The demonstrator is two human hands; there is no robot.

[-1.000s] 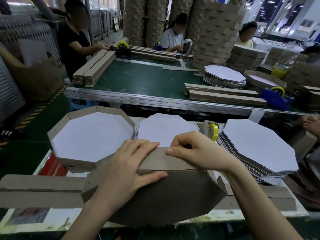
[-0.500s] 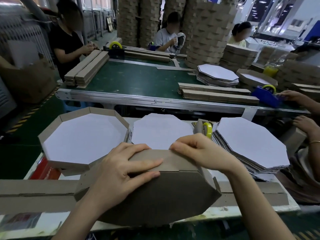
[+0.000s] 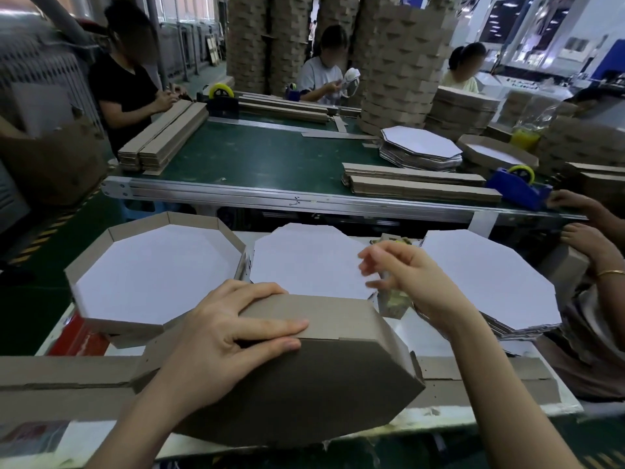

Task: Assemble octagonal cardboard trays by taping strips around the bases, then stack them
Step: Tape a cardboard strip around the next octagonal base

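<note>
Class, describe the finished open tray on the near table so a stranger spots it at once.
Find the white table in front of the green belt. Three white octagons lie in a row; the tray is leftmost. Only it has raised brown walls; the middle stack and right stack are flat.

- The right hand (image 3: 402, 275) has let go of the strip on the upturned tray (image 3: 321, 384) and lifted; it now hangs, fingers loosely spread, over the middle white base (image 3: 304, 262).
- The left hand (image 3: 230, 336) alone presses the strip, its fingers reaching further along.
</note>
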